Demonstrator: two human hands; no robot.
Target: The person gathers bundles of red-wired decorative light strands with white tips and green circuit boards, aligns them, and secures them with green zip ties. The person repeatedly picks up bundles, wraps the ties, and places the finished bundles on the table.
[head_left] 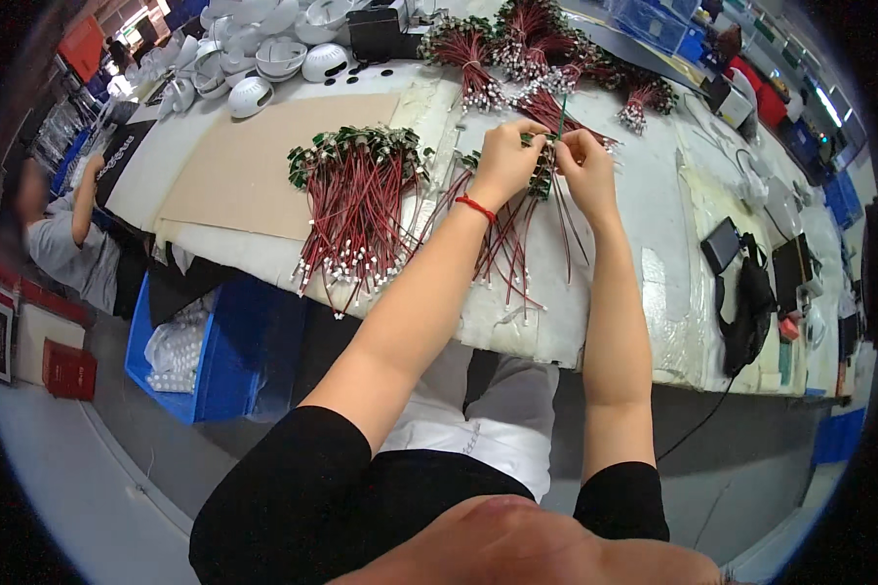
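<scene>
My left hand [507,161], with a red cord round its wrist, is closed in a pinch over small green circuit boards with dark red wires [540,180]. What lies between its fingertips is too small to make out. Right beside it, my right hand [588,177] pinches a thin green strip [562,115] that sticks up between the hands. Wires hang from the boards toward the table's near edge, ending in white connectors. Left of my hands lies a large spread pile of the same wired boards [361,200], boards at the far side.
Bundled wired boards [527,44] lie at the back. White dome-shaped housings [252,96] heap up at the far left behind a brown cardboard sheet [263,161]. A blue bin [219,361] stands below the table's left edge. A black bag [749,307] lies right; another person [73,234] sits left.
</scene>
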